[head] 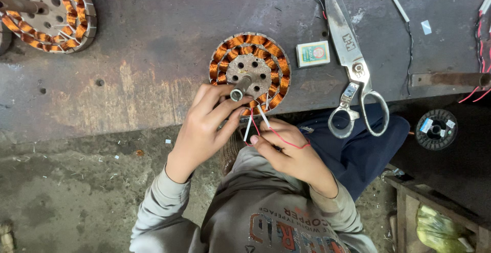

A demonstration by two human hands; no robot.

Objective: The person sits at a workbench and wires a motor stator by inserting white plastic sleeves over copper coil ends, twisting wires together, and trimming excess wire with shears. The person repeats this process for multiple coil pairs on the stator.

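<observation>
at the desk (pixel 153 53) edge, the left hand (pixel 204 125) grips the copper-wound stator (pixel 250 71) steady; right hand (pixel 291 153) fingers pinch its red lead wire (pixel 286 143) taut.

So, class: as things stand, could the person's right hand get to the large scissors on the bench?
Probably yes. The right hand pinches a red wire, and the scissors lie just beside it on the bench with nothing between; the wire occupies the fingers, though.

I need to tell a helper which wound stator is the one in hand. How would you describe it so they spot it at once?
Start at the dark metal workbench and find the big scissors with a small box beside them. Just left of the box sits the copper-wound stator, touched by the left hand. The other stator lies untouched in the far-left corner.
</observation>
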